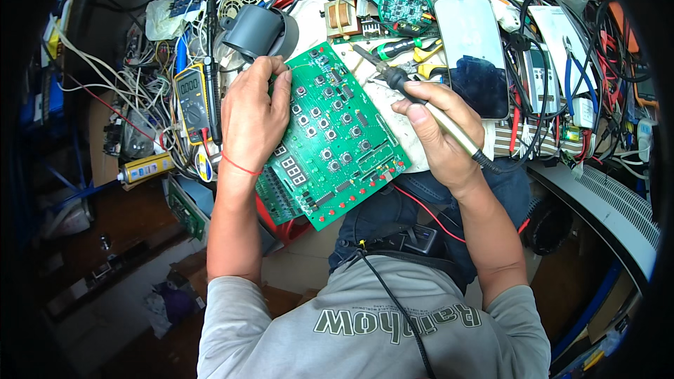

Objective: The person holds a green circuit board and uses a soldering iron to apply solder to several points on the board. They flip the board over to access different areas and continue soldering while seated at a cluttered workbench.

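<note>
A green circuit board (pixel 365 126) lies tilted in front of me, with push buttons, a dark digit display and a row of small red parts along its near edge. My left hand (pixel 256 109) is closed at the board's upper left edge, its fingertips bent down and partly hidden. Between the thumb and fingers of my right hand (pixel 446 123) is a soldering iron (pixel 453 126). Its tip points up and left, above the bench just past the board's right side, and appears apart from the board. A dark cable runs from the handle's lower end to the right.
A yellow multimeter (pixel 191 102) stands left of my left hand, beside tangled wires. Beyond the board are a grey cylinder (pixel 253 31), a transformer (pixel 342 15) and round green boards (pixel 405 10). A phone (pixel 472 49) and blue-handled pliers (pixel 579 77) lie at the right.
</note>
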